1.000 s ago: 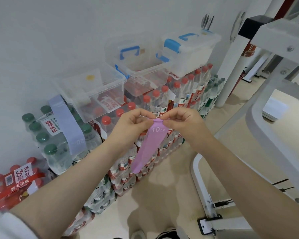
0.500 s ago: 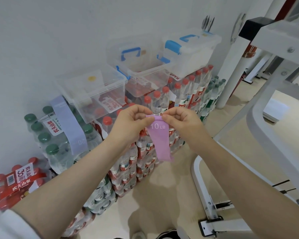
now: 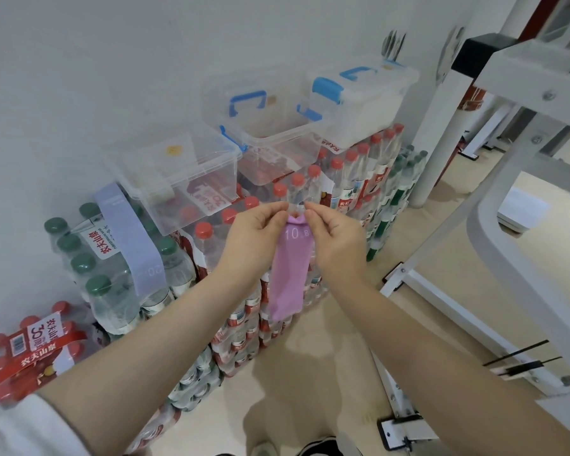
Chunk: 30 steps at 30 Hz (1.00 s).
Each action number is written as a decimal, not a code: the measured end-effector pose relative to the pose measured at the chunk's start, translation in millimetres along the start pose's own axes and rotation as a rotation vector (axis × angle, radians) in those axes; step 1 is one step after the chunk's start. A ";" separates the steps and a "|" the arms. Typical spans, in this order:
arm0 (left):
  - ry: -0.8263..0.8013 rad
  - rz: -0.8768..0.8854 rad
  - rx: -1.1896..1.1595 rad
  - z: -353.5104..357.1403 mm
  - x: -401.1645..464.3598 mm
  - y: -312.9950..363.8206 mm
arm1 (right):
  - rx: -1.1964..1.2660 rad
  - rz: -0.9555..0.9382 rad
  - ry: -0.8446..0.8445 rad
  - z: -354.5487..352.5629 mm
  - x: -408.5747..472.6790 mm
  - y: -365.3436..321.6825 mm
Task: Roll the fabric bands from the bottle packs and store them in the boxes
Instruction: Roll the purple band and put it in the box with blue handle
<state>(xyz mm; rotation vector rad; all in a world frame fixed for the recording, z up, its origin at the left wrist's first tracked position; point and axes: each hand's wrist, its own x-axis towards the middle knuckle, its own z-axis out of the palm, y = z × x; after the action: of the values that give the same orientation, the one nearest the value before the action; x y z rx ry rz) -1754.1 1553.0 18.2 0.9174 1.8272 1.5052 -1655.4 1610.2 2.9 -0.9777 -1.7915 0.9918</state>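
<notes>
Head view: both hands, left hand and right hand, pinch the pink band, hanging lengthwise straight down.

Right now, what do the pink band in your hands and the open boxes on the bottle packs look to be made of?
The pink band looks like soft matte fabric, probably stretchy: it hangs limp with gentle folds where the left hand and right hand pinch its top. The nearest open box and the one behind it look like clear, glossy hard plastic: the packs show through their walls.
</notes>
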 end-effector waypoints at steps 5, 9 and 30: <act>-0.020 -0.023 -0.007 0.9 -2.9 -8.9 | -0.008 0.025 -0.177 5.8 -6.1 3.6; 0.029 -0.101 -0.196 -6.3 -1.8 -7.3 | 0.100 0.079 -0.223 -5.2 -2.3 6.0; -0.113 0.093 -0.005 -19.1 3.0 8.6 | 0.157 -0.041 -0.278 -15.8 22.0 -8.9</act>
<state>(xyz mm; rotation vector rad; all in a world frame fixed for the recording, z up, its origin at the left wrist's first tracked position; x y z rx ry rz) -1769.9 1545.6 30.1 1.0762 1.7213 1.4815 -1650.4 1630.2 22.6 -0.7306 -1.9156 1.2716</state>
